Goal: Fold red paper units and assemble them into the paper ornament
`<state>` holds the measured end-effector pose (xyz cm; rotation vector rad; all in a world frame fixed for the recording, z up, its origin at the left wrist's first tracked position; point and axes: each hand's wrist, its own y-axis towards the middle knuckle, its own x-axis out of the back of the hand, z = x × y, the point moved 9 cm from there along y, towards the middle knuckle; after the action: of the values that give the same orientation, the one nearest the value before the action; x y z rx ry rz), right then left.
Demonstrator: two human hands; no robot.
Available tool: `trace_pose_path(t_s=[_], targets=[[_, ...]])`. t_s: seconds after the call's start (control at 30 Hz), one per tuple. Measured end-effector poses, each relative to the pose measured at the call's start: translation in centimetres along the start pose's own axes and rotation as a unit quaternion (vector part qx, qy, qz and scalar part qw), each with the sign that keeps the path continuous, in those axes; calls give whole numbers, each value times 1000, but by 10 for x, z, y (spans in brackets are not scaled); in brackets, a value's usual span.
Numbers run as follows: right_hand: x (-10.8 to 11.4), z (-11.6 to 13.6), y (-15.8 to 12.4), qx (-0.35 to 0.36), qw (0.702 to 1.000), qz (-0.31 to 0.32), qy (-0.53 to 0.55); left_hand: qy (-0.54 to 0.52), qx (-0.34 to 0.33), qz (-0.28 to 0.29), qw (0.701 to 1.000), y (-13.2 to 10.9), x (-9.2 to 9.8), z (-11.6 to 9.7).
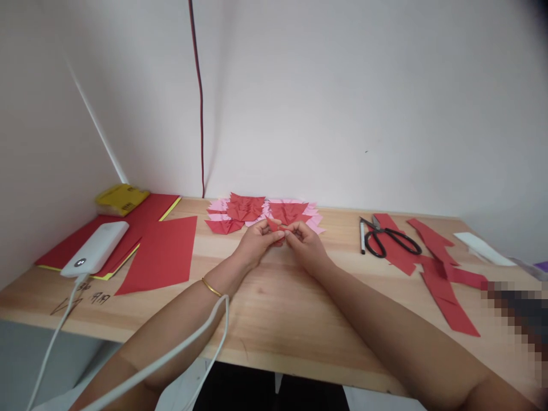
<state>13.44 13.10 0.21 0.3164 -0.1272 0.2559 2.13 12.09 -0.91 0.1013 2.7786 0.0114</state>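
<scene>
Both hands meet over the middle of the wooden table (274,319), pinching one small folded piece of red paper (274,225). My left hand (257,242) has its fingers closed on the paper's left side. From the right, my right hand (306,245) grips it between thumb and fingertips. Fingers cover much of the piece, so its full shape is hidden. Just behind the hands lie folded red paper pieces (246,206) in piles, with pink folded pieces (317,220) among them along the wall.
At left, a white power bank (96,248) with a cable rests on red paper sheets (160,251), near a yellow packet (122,198). At right lie black-handled scissors (387,233), a pen (362,237), red paper strips (449,302) and a white strip (483,249). The cable crosses my left forearm.
</scene>
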Motion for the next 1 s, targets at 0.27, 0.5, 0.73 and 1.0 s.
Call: trace_pose_path(t_s=[0.27,0.5,0.73,1.0], targets=[[-4,-2,1,-1,999,16,42,50,-11,-40,998,-2,6,-5],[-1,2,1,-6,1000,13,24,79,4,-11,997,-3,2,-6],[-1,-3,3,-15,1000,9,26,67,-3,-30,997,-4,3,-7],[-6,3,0,23,999,26,-11,31,-27,-29,999,1,9,-4]])
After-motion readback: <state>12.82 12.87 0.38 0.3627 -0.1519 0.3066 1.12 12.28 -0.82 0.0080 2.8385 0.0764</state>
